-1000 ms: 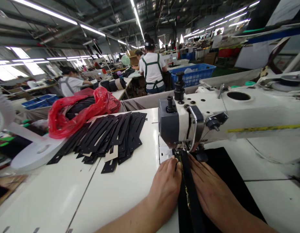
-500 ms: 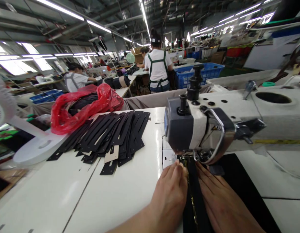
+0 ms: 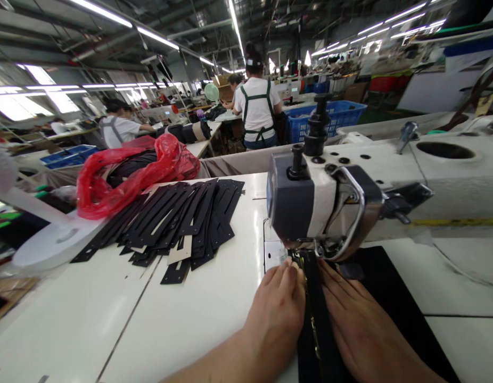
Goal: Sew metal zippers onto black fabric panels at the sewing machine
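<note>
A zipper with gold teeth [image 3: 312, 325] runs along a strip of black fabric [image 3: 328, 330] under the head of a sewing machine [image 3: 292, 194]. My left hand [image 3: 276, 306] is closed at the zipper's left edge, its fingertips pinched close to the presser foot. On the other side, my right hand [image 3: 356, 324] lies flat, fingers stretched out, along the right edge of the strip. A wider black panel [image 3: 402, 298] spreads out beneath and beyond that hand. The needle point is hidden by the machine head and my fingers.
Left of the machine, many black slotted pieces [image 3: 190, 218] lie fanned on the white table [image 3: 198, 319]. Behind them sits a red plastic bag [image 3: 95, 191], beside a white fan [image 3: 58, 239]. Co-workers [image 3: 257, 103] and a blue crate [image 3: 342, 114] are farther back.
The whole view has shifted slightly, so things appear a little farther left and up. Both hands keep almost the same hold beside the presser foot.
</note>
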{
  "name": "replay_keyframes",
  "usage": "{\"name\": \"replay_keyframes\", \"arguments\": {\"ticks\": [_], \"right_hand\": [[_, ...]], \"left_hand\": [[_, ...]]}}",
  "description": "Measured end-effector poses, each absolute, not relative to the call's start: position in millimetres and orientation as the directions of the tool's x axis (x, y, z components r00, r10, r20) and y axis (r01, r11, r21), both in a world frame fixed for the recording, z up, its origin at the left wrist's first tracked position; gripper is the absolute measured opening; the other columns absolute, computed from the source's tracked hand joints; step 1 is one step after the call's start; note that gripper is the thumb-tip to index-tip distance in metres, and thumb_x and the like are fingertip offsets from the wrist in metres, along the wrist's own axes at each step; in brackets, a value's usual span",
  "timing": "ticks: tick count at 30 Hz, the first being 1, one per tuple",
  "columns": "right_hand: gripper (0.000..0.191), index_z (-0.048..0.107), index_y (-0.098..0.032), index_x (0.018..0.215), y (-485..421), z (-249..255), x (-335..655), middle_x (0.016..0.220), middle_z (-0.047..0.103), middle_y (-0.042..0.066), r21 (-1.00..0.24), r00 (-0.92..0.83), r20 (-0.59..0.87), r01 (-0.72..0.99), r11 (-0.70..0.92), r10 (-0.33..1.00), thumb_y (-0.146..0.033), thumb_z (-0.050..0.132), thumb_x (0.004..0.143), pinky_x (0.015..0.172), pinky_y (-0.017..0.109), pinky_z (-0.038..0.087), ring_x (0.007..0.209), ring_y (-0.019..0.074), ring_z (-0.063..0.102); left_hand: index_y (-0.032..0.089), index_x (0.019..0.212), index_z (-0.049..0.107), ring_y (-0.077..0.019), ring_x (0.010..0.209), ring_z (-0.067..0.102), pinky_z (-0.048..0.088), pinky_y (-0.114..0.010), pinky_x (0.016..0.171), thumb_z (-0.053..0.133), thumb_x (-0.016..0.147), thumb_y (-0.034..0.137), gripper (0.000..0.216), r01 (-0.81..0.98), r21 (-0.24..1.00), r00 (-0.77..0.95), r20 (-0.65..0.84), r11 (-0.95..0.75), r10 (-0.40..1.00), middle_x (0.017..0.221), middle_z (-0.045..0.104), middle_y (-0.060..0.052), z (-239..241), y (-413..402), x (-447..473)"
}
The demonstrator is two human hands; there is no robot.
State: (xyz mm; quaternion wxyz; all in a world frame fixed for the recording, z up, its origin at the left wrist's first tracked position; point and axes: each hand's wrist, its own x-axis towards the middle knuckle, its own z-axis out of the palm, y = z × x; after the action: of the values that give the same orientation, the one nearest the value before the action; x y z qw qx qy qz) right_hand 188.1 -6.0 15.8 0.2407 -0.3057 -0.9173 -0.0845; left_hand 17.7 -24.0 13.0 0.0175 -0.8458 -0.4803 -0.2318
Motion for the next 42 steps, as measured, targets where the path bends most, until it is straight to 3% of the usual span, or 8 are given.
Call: {"name": "replay_keyframes", "arguments": {"ticks": [10,15,22,26,29,33,42], "right_hand": [[0.054,0.037,-0.006,0.135,-2,15,186,0.121,0.057,0.019,-0.002,-0.687,0.512,0.600,0.800,0.516,-0.006,0.033,0.081,0.093,0.044,0.045,0.115,0.0246,0.052],[0.051,0.039,-0.003,0.132,0,11,186,0.121,0.056,0.021,0.032,-0.704,0.495,0.601,0.799,0.509,-0.006,0.034,0.081,0.092,0.045,0.046,0.116,0.0257,0.051],[0.043,0.048,-0.009,0.126,9,11,192,0.121,0.057,0.017,-0.049,-0.685,0.484,0.601,0.798,0.545,-0.008,0.037,0.084,0.094,0.044,0.045,0.115,0.0232,0.052],[0.040,0.053,-0.013,0.123,-5,19,199,0.125,0.054,0.016,-0.046,-0.737,0.460,0.538,0.842,0.495,-0.015,0.043,0.084,0.095,0.044,0.045,0.118,0.0240,0.049],[0.047,0.049,-0.015,0.128,-20,21,203,0.130,0.051,0.014,-0.002,-0.787,0.414,0.502,0.865,0.458,-0.015,0.046,0.081,0.097,0.045,0.043,0.123,0.0254,0.043],[0.055,0.040,-0.010,0.134,-29,18,205,0.131,0.049,0.016,-0.008,-0.762,0.433,0.530,0.848,0.481,-0.012,0.043,0.079,0.098,0.045,0.042,0.123,0.0247,0.043],[0.054,0.037,-0.007,0.136,-23,16,202,0.130,0.049,0.019,-0.016,-0.725,0.444,0.582,0.813,0.527,-0.012,0.041,0.082,0.095,0.044,0.046,0.124,0.0240,0.043]], "left_hand": [[0.008,0.108,0.049,-0.0241,0.097,0.055,0.051,-0.039,0.084,0.032,0.092,0.008,0.023,0.837,0.149,0.453,0.350,-0.526,0.820,0.099,0.056,-0.014,18,-19,17],[0.009,0.104,0.051,-0.0224,0.093,0.055,0.052,-0.038,0.081,0.034,0.093,0.009,0.021,0.840,0.193,0.422,0.355,-0.507,0.834,0.098,0.055,-0.012,15,-16,17],[0.012,0.104,0.056,-0.0205,0.091,0.056,0.052,-0.036,0.080,0.039,0.092,0.014,0.021,0.798,0.269,0.425,0.384,-0.540,0.820,0.101,0.055,-0.011,18,-6,7],[0.012,0.106,0.057,-0.0209,0.103,0.056,0.050,-0.039,0.090,0.041,0.092,0.014,0.022,0.752,0.245,0.493,0.408,-0.612,0.769,0.107,0.058,-0.012,25,-18,-1],[0.009,0.105,0.058,-0.0214,0.110,0.056,0.045,-0.039,0.099,0.042,0.091,0.011,0.022,0.733,0.179,0.532,0.449,-0.656,0.718,0.111,0.061,-0.013,26,-32,-2],[0.008,0.106,0.059,-0.0213,0.108,0.058,0.047,-0.038,0.098,0.042,0.090,0.011,0.023,0.740,0.132,0.540,0.468,-0.660,0.699,0.112,0.063,-0.014,25,-43,1],[0.008,0.102,0.060,-0.0218,0.105,0.060,0.048,-0.038,0.096,0.041,0.091,0.010,0.022,0.729,0.187,0.515,0.485,-0.659,0.707,0.110,0.064,-0.013,25,-40,3]]}}
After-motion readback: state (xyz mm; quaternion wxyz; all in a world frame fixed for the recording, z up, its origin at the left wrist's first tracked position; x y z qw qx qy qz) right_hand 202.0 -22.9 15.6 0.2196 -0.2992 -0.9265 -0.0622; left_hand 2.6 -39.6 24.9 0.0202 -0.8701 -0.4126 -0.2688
